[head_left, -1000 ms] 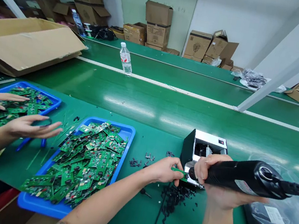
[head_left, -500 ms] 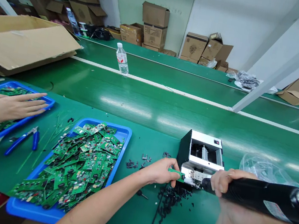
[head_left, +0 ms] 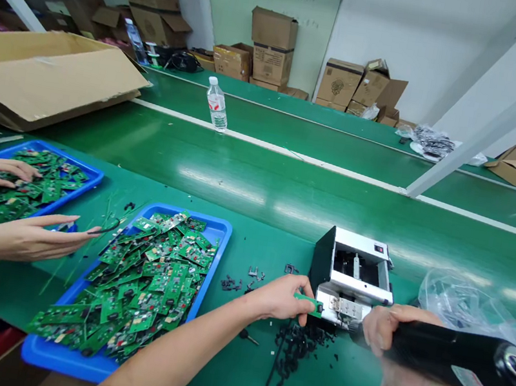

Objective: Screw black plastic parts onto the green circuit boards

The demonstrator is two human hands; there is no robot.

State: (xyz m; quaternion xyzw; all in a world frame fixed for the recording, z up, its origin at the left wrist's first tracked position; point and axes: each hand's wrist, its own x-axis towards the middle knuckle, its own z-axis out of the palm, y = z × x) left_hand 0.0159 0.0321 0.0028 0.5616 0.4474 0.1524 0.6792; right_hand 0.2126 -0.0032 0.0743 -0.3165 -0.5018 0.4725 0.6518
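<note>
My left hand pinches a small green circuit board between thumb and fingers. The board's end lies against the metal front of a black and silver box-shaped screw feeder. In my right hand is a black electric screwdriver, held nearly level. Its front end is at the right of the feeder's front; the tip is blurred and partly hidden by my fingers. Small black plastic parts lie in a heap below the feeder. Left of my forearm stands a blue tray piled with circuit boards.
A co-worker's hand reaches into another blue tray; their other hand has a thin dark curved piece at its fingertips. A water bottle, a large carton and a clear plastic bag stand around.
The co-worker's hands have moved apart, one into the far tray and one over the pliers. My screwdriver has shifted slightly down and right relative to the feeder. My left hand keeps the board there.
</note>
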